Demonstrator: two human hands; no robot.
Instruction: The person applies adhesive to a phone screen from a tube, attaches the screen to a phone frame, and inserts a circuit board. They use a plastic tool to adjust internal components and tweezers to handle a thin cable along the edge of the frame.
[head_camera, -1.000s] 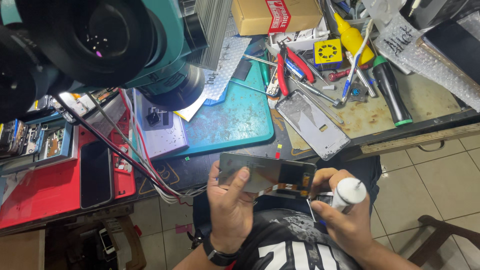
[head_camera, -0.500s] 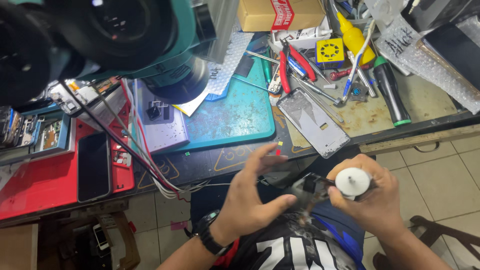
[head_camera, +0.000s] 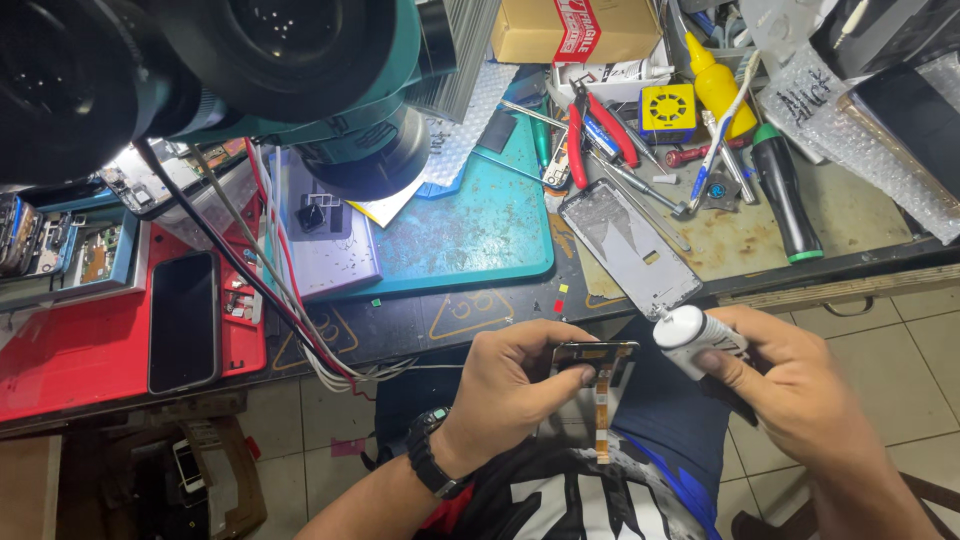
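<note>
Cluttered workbench (head_camera: 880, 262), beige tiled floor (head_camera: 900, 350), bright even light.

A large teal-bodied microscope (head_camera: 300, 80) fills the upper left of the frame. Below it lies a teal rubber work mat (head_camera: 480, 220), and a black smartphone (head_camera: 183, 320) rests on a red mat (head_camera: 70, 350) at left. Red-handled pliers (head_camera: 600, 125), a yellow glue bottle (head_camera: 715, 85) and a green-tipped black screwdriver (head_camera: 785, 195) crowd the upper right, beside a cardboard box (head_camera: 575, 28).

Single head-worn view, looking steeply down from close above the lap. Microscope (head_camera: 250, 80) looms very near at upper left; cluttered bench (head_camera: 480, 230) fills the upper half, floor tiles (head_camera: 880, 340) showing lower right.
</note>
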